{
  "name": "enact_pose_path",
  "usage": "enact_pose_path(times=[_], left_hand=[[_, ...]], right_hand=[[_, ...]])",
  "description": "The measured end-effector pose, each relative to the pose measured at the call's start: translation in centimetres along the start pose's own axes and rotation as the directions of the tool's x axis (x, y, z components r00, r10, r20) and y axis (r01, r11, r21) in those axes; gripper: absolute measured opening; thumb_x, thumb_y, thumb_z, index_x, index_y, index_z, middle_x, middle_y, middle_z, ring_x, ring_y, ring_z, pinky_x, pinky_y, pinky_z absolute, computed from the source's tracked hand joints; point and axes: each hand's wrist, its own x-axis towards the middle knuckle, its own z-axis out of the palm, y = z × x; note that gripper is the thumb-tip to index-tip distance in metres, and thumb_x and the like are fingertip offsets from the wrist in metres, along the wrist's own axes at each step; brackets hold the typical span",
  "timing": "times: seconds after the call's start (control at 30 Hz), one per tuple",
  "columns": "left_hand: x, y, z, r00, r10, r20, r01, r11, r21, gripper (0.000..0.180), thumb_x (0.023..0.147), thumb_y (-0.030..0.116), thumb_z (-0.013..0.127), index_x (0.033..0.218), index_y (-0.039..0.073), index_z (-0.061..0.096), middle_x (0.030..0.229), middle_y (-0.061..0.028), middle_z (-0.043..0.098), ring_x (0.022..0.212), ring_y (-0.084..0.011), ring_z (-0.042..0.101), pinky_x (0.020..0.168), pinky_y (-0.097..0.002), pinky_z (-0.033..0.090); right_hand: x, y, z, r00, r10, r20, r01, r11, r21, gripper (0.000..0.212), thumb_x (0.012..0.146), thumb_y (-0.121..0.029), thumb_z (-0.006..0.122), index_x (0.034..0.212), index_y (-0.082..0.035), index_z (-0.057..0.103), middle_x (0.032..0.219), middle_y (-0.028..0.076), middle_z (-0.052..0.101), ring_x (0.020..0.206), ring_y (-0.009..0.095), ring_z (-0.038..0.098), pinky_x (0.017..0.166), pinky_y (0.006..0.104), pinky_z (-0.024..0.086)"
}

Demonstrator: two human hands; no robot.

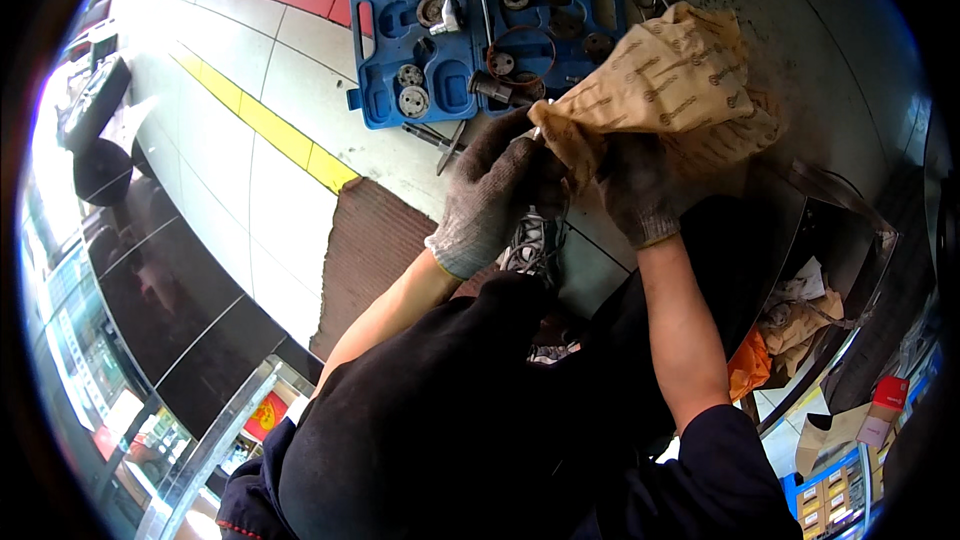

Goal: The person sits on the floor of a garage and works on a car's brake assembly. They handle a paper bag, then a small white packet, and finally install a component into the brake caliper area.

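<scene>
Both my hands wear grey knit work gloves with darkened fingers. A sheet of crumpled brown printed wrapping paper hangs between and beyond them, bunched to the right. My left hand is closed, its fingertips pinching the paper's left corner, where a small pale bit shows. Under the paper's lower edge, my right hand is closed around a fold, with its fingertips hidden. Just beyond my hands lies an open blue tool case, with round metal discs in its recesses. A dark cylindrical tool rests at the case's near edge.
A shiny metal handle lies across the case. Below it are thin metal tools on the tiled floor. A brown ribbed mat lies left of my shoe. At right stands an open-topped bin with crumpled paper and orange plastic.
</scene>
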Motion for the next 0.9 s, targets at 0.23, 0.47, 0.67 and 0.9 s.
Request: enact_pose_path(times=[0.23,0.47,0.67,0.9], left_hand=[[0.4,-0.8,-0.7,0.993,0.096,0.061,-0.114,0.825,0.554,0.045,0.094,0.013,0.053,0.137,0.001,0.041,0.112,-0.0108,0.06,0.089,-0.0143,0.063,0.08,-0.0291,0.052],[-0.1,-0.5,-0.6,0.996,-0.075,0.039,0.055,0.925,0.375,0.049,0.091,0.011,0.054,0.137,0.002,0.042,0.105,-0.0077,0.06,0.092,-0.0145,0.057,0.083,-0.0282,0.047],[0.3,-1.2,-1.0,0.967,-0.23,0.109,0.189,0.936,0.298,0.059,0.09,0.018,0.056,0.143,-0.001,0.034,0.079,-0.0091,0.061,0.057,-0.0143,0.056,0.053,-0.0268,0.048],[0.0,-1.7,-2.2,0.94,-0.268,0.21,0.139,0.865,0.482,0.053,0.089,0.023,0.061,0.132,-0.004,0.047,0.107,-0.0119,0.061,0.095,-0.0169,0.059,0.084,-0.0298,0.049]], right_hand=[[-2.3,-0.4,4.0,0.959,-0.209,-0.192,0.171,0.966,-0.196,0.061,0.091,-0.048,0.054,0.144,-0.023,0.039,0.145,0.007,0.041,0.134,0.027,0.039,0.111,0.052,0.029],[-1.6,0.5,0.8,0.998,-0.052,0.026,0.057,0.96,-0.274,0.056,0.091,-0.044,0.057,0.139,-0.019,0.044,0.139,0.011,0.047,0.126,0.027,0.049,0.102,0.0477,0.041],[1.2,3.1,-3.5,0.806,0.517,0.288,0.166,-0.665,0.728,0.07,0.099,-0.05,0.037,0.146,0.001,0.027,0.147,0.021,0.034,0.132,0.033,0.04,0.112,0.0478,0.03],[2.5,2.3,-4.8,0.668,0.694,0.268,0.057,-0.407,0.911,0.062,0.102,-0.045,0.028,0.144,0.001,0.031,0.145,0.021,0.038,0.131,0.033,0.04,0.111,0.0427,0.033]])
